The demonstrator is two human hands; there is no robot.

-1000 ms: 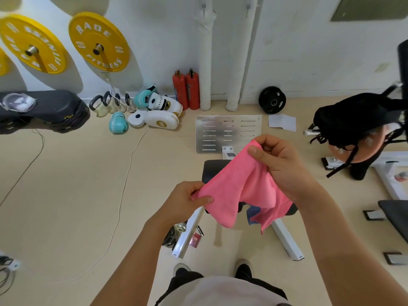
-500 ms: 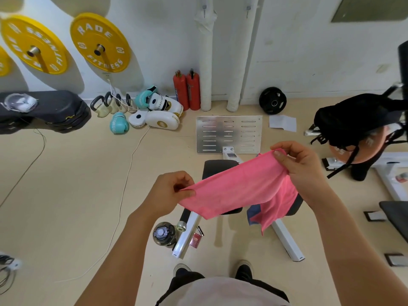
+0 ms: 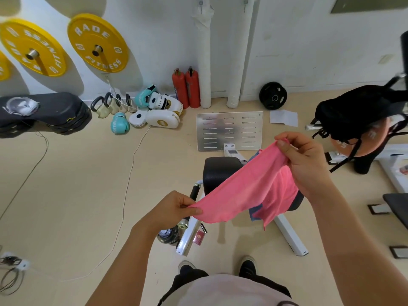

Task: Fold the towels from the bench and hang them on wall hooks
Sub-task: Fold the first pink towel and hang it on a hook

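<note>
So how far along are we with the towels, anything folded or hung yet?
Nothing looks finished: no folded or hung towel is in view. In hand is the pink towel, stretched between the left hand and the right hand, each pinching an edge above the bench, not yet folded. A blue cloth peeks from behind it, probably another towel waiting. Left: folding, then hanging; no wall hooks are clearly visible here.

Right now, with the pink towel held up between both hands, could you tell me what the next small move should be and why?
Probably bring the right hand across to the left hand so the two pinched corners meet. The pink towel is stretched between them above the bench, one side hanging loose, so it looks ready for a first fold in half.
</note>
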